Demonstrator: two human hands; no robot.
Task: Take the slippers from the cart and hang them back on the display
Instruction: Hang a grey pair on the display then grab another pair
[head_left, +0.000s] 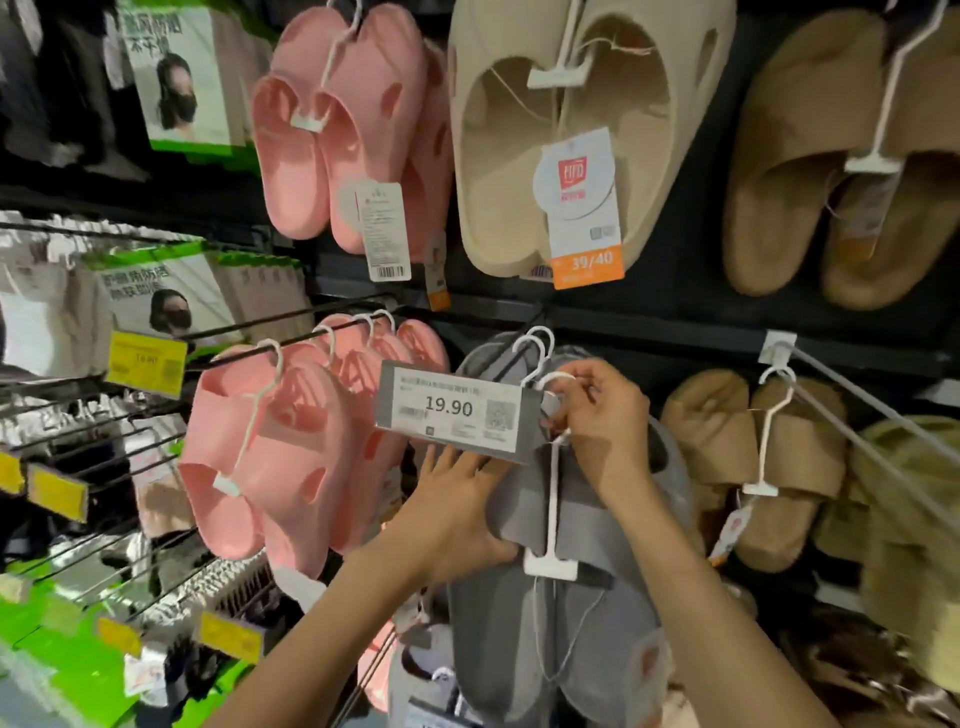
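Observation:
A pair of grey slippers (587, 525) on a white plastic hanger (550, 499) hangs in front of the display, low in the middle. My left hand (457, 514) grips the left edge of the pair. My right hand (602, 421) pinches the hanger's hook at the tip of the black display peg (511, 364), right behind the 19.90 price tag (454, 410). Two other white hooks sit on that peg, with more grey slippers behind. The cart is out of view.
Pink slippers (275, 457) hang on the peg to the left, brown fuzzy slippers (758, 457) to the right. Above hang pink, beige (587, 135) and brown pairs. Face-mask packs (166, 296) fill pegs at far left. A bare white peg (857, 431) juts out at right.

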